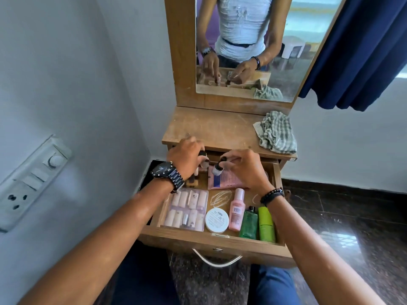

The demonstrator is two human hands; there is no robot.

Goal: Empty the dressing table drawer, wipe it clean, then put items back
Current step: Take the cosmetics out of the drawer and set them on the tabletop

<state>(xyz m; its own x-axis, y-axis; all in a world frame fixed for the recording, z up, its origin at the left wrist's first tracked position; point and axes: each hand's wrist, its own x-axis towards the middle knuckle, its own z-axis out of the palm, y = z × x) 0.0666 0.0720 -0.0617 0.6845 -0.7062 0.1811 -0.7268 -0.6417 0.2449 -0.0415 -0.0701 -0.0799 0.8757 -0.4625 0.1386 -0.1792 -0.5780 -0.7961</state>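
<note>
The wooden drawer [220,244] stands pulled out under the dressing table top [215,128]. My left hand [187,156] grips a small dark-capped bottle [203,161] over the drawer's back left. My right hand [244,166] pinches a small dropper bottle [218,169] by its dark cap, above a pink sachet [229,179]. Inside lie a clear pack of press-on nails [187,209], a round white jar [217,220], a pink bottle [236,209], a dark green bottle [248,223] and a light green tube [266,224]. A checked cloth [276,133] lies bunched on the top's right side.
A mirror [253,40] in a wooden frame rises behind the table top and reflects both hands. A white wall with a switch panel [33,179] is at the left. A blue curtain [363,51] hangs at the right. The floor [352,227] is dark and glossy.
</note>
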